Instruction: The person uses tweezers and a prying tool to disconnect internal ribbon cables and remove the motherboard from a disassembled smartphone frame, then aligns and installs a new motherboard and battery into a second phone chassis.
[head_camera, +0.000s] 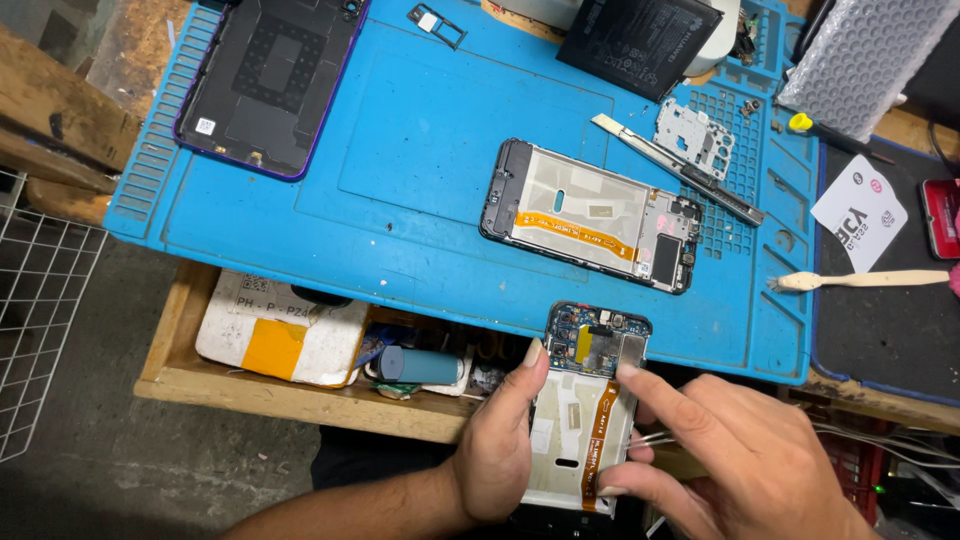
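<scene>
Head view: opened phone (585, 400) is gripped by left hand (500, 440), just below blue mat (400, 150). Tweezers (650, 437) are pinched by right hand (730, 450) at the phone's edge.

A blue work mat (420, 130) covers most of a worn wooden bench (60, 110), whose bare boards show at the far left. Under the mat's near edge an open wooden drawer (290, 395) juts out, its front lip pale and scuffed. To the left of the drawer lies a grey concrete floor (120, 440), dusty and stained. A white wire rack (40, 300) stands at the left edge, over the floor. At the right, a black mat (880, 330) lies beside the blue one. The light is even and bright, with soft shadows.
</scene>
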